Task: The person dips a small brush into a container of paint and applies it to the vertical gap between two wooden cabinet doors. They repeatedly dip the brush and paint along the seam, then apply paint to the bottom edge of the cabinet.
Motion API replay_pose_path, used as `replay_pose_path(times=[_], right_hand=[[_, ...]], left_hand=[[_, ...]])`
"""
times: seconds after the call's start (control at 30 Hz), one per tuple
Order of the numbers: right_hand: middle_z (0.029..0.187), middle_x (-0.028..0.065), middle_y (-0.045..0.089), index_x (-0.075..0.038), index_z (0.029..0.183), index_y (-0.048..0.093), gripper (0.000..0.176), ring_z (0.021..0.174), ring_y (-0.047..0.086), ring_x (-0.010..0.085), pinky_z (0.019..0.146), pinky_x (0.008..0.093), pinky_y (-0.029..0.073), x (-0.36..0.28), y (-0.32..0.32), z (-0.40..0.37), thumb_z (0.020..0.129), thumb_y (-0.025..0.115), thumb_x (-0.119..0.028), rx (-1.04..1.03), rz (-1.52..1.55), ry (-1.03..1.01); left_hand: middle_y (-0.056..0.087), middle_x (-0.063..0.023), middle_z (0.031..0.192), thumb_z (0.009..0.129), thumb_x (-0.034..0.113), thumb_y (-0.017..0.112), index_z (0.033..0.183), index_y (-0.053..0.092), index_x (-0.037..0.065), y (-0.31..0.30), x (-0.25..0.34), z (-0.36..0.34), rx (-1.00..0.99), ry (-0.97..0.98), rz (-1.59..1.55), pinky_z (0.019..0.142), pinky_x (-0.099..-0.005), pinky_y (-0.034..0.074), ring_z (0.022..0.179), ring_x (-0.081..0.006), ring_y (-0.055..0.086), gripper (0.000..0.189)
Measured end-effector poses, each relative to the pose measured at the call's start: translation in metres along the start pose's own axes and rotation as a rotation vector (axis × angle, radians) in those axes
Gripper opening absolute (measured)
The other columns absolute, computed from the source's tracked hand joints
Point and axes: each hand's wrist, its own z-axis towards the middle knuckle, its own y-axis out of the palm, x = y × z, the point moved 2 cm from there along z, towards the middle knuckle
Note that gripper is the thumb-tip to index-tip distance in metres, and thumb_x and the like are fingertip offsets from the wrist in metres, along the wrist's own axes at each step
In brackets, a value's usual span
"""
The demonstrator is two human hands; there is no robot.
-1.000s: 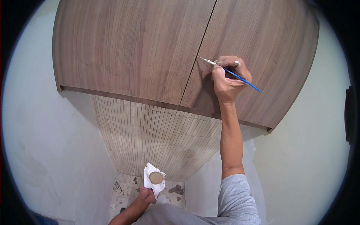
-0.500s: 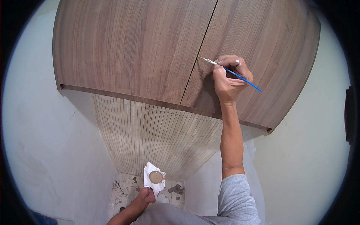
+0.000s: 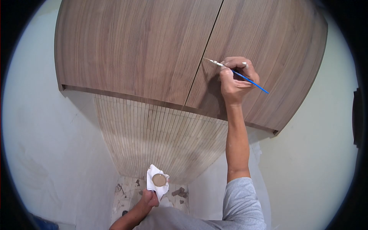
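My right hand (image 3: 239, 81) is closed in a pinch around a thin paintbrush (image 3: 250, 81) with a blue handle and a whitish ferrule. Its fine tip is right at the dark gap between two brown wood-grain cabinet doors (image 3: 134, 50), on the edge of the right-hand one. Low in the view, my left hand (image 3: 150, 197) grips a white cloth (image 3: 152, 173). Against the cloth sits a small round container (image 3: 159, 180) filled with brownish paint. The left fingers are partly hidden beneath the cloth.
Below the cabinet, a wall of narrow beige tile strips (image 3: 153, 134) runs down to the floor. Brown scraps (image 3: 180, 192) lie scattered on the pale floor. Plain walls (image 3: 57, 153) stand at both sides, and a dark object (image 3: 357, 117) is at the far right edge.
Almost nothing differs. The brush and my right hand show a few pixels further right, the tip still at the door gap; my left hand keeps its place.
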Motion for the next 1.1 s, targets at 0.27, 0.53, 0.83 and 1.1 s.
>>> replay_pose_path(times=[0.27,0.53,0.83,1.1], right_hand=[[0.078,0.0081,0.068,0.000,0.081,0.064,0.009,0.067,0.060,0.0094,0.062,0.0247,0.051,-0.035,-0.009,-0.059,0.074,0.062,0.005,-0.241,0.397,0.476],[0.083,0.0075,0.074,-0.002,0.086,0.073,0.012,0.074,0.071,0.0192,0.067,0.0313,0.055,-0.131,-0.011,-0.165,0.075,0.076,-0.002,-1.044,0.432,0.770],[0.072,0.0072,0.070,-0.005,0.083,0.073,0.010,0.062,0.067,0.0246,0.057,0.0349,0.052,-0.153,-0.002,-0.198,0.077,0.069,-0.012,-1.156,0.286,0.794],[0.067,0.0070,0.067,-0.008,0.080,0.073,0.010,0.056,0.063,0.0245,0.051,0.0362,0.048,-0.155,0.006,-0.220,0.074,0.067,-0.014,-1.176,0.224,0.772]], left_hand=[[0.059,-0.0180,0.134,0.101,0.045,0.051,0.141,0.049,0.009,0.019,-0.004,-0.004,0.106,0.064,0.180,0.092,-0.0425,0.060,0.117,-0.0318,0.063,0.054],[0.051,-0.0192,0.142,0.103,0.029,0.052,0.149,0.037,0.003,0.031,-0.002,-0.008,-0.089,0.007,0.148,0.108,-0.0426,0.048,0.128,-0.0295,0.055,0.055],[0.053,-0.0129,0.141,0.101,0.022,0.056,0.146,0.039,0.005,0.023,0.002,-0.017,0.112,-0.056,0.056,0.112,-0.0460,0.046,0.130,-0.0292,0.054,0.051],[0.052,-0.0131,0.141,0.099,0.014,0.055,0.145,0.038,0.006,0.021,0.001,-0.018,0.043,-0.060,0.032,0.113,-0.0480,0.044,0.130,-0.0291,0.054,0.049]])
